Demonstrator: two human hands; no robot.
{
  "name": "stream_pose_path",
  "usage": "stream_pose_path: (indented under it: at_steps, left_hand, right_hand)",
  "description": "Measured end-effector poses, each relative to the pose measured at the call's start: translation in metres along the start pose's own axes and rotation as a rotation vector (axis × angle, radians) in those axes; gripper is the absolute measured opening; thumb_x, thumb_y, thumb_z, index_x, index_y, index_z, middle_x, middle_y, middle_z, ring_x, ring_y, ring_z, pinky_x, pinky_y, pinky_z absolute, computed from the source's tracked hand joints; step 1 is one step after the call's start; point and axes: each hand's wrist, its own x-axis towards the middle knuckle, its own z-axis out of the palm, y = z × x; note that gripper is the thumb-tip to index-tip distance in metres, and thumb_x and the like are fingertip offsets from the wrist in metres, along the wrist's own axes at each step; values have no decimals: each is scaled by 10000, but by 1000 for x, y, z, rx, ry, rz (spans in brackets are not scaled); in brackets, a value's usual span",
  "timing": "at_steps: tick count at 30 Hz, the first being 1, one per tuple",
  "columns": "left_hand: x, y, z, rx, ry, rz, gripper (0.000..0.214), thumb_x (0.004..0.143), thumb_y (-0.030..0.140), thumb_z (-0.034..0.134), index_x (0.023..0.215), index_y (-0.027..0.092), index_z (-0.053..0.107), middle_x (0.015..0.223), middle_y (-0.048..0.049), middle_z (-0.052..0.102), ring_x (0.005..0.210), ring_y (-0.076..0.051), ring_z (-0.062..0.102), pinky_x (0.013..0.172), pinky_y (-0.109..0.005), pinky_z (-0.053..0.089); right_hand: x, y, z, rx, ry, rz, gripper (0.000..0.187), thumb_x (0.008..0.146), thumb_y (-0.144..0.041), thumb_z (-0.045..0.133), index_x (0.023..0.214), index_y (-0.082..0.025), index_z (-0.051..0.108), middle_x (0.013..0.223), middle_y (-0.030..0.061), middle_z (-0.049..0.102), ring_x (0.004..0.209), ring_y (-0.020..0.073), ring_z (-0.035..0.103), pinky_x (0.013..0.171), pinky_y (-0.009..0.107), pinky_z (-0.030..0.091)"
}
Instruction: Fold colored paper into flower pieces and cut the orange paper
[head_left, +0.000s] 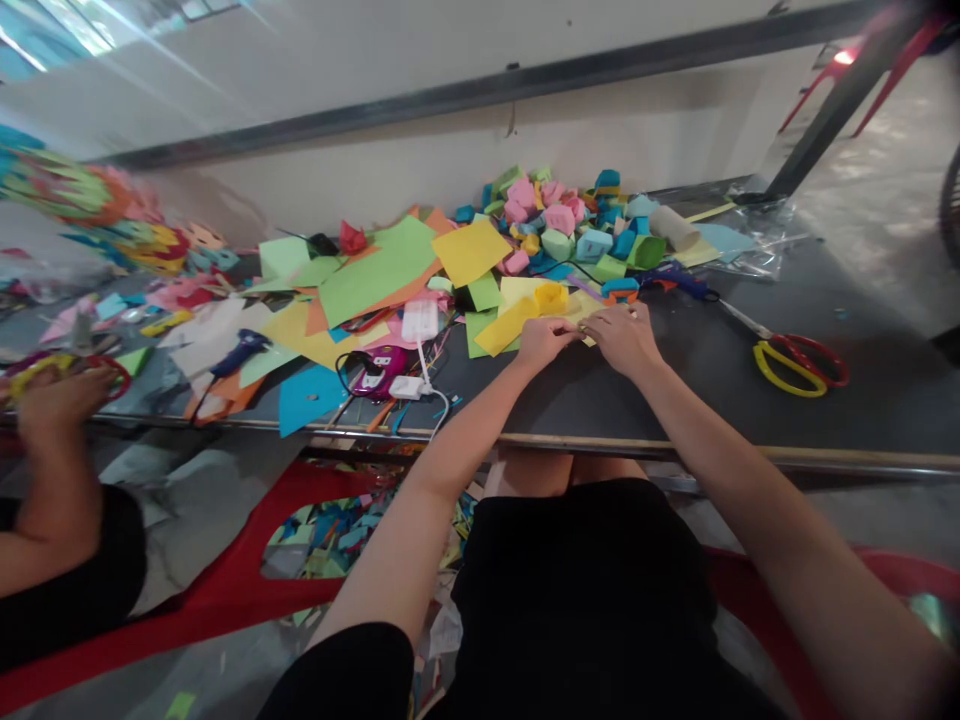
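Observation:
My left hand (550,340) and my right hand (622,337) meet above the table's front part. The fingers of both pinch a small piece of pale yellow paper (588,334), mostly covered by the fingertips. Just beyond them lie yellow paper strips (517,318) and a curled yellow paper piece (551,297). A blue and orange folded paper piece (620,288) rests behind my right hand. To its right is a dark blue glue gun (679,280). Scissors with one red and one yellow handle (799,362) lie farther right.
Folded paper pieces (559,215) are heaped against the wall. Coloured sheets (382,265), a purple power strip (382,370) with white plugs and another glue gun (241,352) lie to the left. At far left, a co-worker's hand (56,405) holds scissors. Paper scraps (337,535) lie below the table.

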Motion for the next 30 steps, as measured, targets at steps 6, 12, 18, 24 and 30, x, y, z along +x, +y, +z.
stream_pose_path:
  at_steps: [6,12,18,24,30]
  left_hand:
    - [-1,1,-2,-103,-52,-19,184,797,359,835,814,176,819,667,-17,738,606,-119,656,636,-240,513]
    - [4,-4,-3,-178,-187,-23,166,880,230,747,1017,170,818,660,-11,742,605,-98,676,700,-229,545]
    - [2,2,-3,-121,-103,-46,129,897,184,715,976,152,812,692,-25,761,569,-99,683,665,-226,564]
    - [-1,3,1,-134,-54,-19,101,893,159,709,938,150,799,873,-55,807,563,-91,703,593,-198,558]
    - [-2,-3,1,-138,-62,10,85,893,197,728,927,160,797,824,-40,800,579,-106,723,599,-201,566]
  right_hand:
    - [2,1,-1,18,-97,-43,356,1058,-296,433,1003,-269,784,1019,67,785,1003,235,657,878,391,414]
    - [1,10,0,6,-144,29,362,1044,-281,415,955,-263,765,875,60,770,878,235,667,893,410,387]
    - [3,14,2,126,-164,17,360,1050,-327,424,955,-270,766,875,46,785,879,225,683,930,409,387]
    - [2,10,-2,161,-124,9,337,1043,-305,459,954,-247,778,895,49,800,871,216,691,992,421,342]
    - [1,6,-7,138,-117,27,318,1016,-347,520,908,-262,806,845,46,784,857,221,667,1011,448,323]
